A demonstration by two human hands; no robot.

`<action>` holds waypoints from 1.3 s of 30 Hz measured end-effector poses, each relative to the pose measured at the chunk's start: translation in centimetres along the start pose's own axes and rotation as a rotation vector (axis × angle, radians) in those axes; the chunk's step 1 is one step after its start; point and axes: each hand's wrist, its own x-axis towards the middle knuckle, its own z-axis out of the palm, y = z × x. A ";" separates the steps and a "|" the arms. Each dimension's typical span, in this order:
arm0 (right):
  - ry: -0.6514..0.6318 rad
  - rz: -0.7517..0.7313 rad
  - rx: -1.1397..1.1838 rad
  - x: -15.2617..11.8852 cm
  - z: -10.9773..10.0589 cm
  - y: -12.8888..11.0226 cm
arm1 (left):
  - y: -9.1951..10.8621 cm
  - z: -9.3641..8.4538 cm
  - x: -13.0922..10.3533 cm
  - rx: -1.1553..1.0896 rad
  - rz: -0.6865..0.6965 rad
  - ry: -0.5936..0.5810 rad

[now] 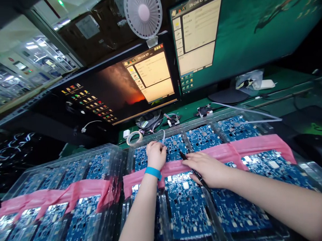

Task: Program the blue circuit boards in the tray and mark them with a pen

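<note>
My left hand (156, 155), with a blue wristband (153, 173), has its fingers curled over a blue circuit board (175, 145) in the back row of a clear plastic tray (167, 239). A thin white cable (164, 135) rises beside its fingertips; whether they hold it is hidden. My right hand (206, 169) holds a black pen (198, 175) slanting under the palm, its tip toward the back boards. That hand rests above a strip of pink foam (222, 151) laid across the boards. Another board (187, 209) lies in front, between my arms.
A second tray (55, 162) of boards with pink foam stands at left. Behind are a tape roll (134, 137), small black-and-white connector devices (173, 120), two monitors (145, 78) and a small fan (144, 13). A black mouse (313, 146) sits at right.
</note>
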 end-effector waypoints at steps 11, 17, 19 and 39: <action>0.009 -0.009 -0.005 0.0 0.0 0.1 | -0.3 0.1 0.1 -0.031 0.016 0.013; 0.008 -0.011 -0.013 0.0 0.0 0.1 | -0.2 0.3 0.0 -0.018 0.016 0.027; 0.010 -0.011 -0.012 0.0 0.0 0.1 | -0.2 0.3 0.0 -0.008 0.017 0.025; 0.082 -0.038 -0.068 -4.2 -4.5 -0.6 | 2.0 -1.0 -1.1 0.232 0.074 -0.016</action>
